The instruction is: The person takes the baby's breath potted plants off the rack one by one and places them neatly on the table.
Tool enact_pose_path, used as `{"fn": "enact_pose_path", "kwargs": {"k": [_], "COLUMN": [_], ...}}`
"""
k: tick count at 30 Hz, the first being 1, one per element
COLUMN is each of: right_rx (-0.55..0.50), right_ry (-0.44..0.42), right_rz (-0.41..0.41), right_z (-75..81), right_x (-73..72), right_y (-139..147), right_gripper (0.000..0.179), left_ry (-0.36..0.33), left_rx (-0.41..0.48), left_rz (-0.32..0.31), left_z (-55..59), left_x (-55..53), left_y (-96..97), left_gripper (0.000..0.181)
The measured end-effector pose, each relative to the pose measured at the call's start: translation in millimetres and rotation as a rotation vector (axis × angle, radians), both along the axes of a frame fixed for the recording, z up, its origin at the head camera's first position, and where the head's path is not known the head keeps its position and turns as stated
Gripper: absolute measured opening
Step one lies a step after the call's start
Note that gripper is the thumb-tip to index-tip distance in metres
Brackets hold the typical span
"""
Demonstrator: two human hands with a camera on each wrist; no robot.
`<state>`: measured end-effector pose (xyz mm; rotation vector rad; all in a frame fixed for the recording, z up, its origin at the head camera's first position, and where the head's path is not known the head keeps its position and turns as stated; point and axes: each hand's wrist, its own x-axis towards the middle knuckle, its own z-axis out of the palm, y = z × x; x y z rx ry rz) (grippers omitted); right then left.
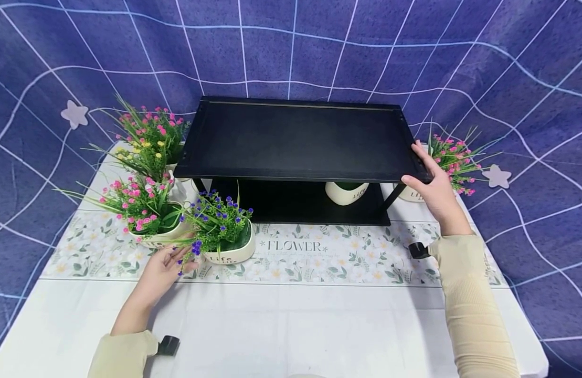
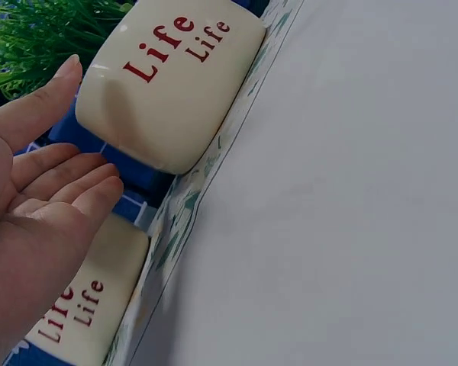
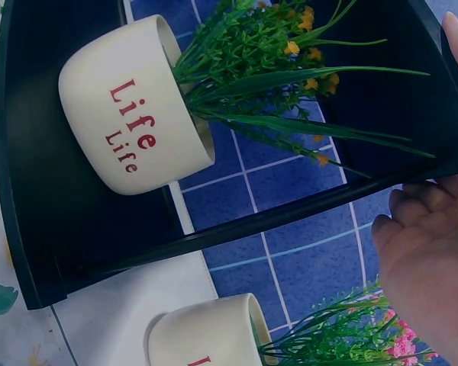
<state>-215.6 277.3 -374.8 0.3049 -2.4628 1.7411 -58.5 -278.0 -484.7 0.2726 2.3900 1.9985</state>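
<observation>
A black two-tier shelf [image 1: 300, 139] stands at the back of the table. At its front right corner my right hand [image 1: 434, 191] holds the top board by the edge, thumb at the front and fingers along the side. On the lower tier sits a white pot [image 3: 137, 107] with yellow-orange flowers, mostly hidden from the head view. My left hand [image 1: 160, 273] is beside a white pot of blue flowers [image 1: 231, 249]. In the left wrist view its fingers [image 2: 69, 171] are loosely bent, thumb apart, holding nothing. A pot of pink flowers [image 1: 160, 236] stands just behind that hand.
More potted flowers, pink [image 1: 154, 128] and yellow [image 1: 146, 157], crowd the shelf's left side. Another pink pot [image 1: 411, 194] stands at its right. A floral runner printed FLOWER [image 1: 295, 262] crosses the white table [image 1: 291, 320]. A blue gridded cloth [image 1: 291, 52] hangs behind.
</observation>
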Motion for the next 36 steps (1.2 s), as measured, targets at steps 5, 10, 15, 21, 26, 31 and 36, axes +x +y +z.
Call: {"fn": "enact_pose_path", "kwargs": {"k": [5, 10, 15, 21, 26, 31, 36], "right_rx": [0.028, 0.042, -0.012, -0.019, 0.008, -0.011, -0.02], "right_ry": [-0.003, -0.004, -0.008, 0.003, 0.011, 0.007, 0.0], "right_rz": [-0.01, -0.013, 0.003, 0.005, -0.003, 0.003, 0.012], "right_z": [0.4, 0.9, 0.2, -0.3, -0.5, 0.2, 0.0], "right_x": [-0.2, -0.6, -1.0, -0.7, -0.4, 0.3, -0.4], "right_y": [0, 1, 0, 0, 0, 0, -1], "right_gripper": [0.069, 0.069, 0.07, 0.069, 0.069, 0.069, 0.07], "left_ry": [-0.007, -0.057, -0.086, -0.054, -0.022, -0.03, -0.09], "left_rx": [0.105, -0.009, 0.027, 0.005, 0.004, 0.087, 0.075], "left_rz": [-0.049, -0.039, -0.054, -0.155, -0.29, -0.447, -0.483], "left_z": [1.8, 6.2, 7.6, 11.7, 21.2, 27.2, 35.7], "left_x": [13.5, 23.2, 29.1, 31.6, 29.1, 21.5, 14.4], "left_y": [-5.3, -7.5, -6.7, -2.8, 4.5, 20.8, 43.7], "left_gripper": [0.054, 0.059, 0.062, 0.052, 0.047, 0.048, 0.052]}}
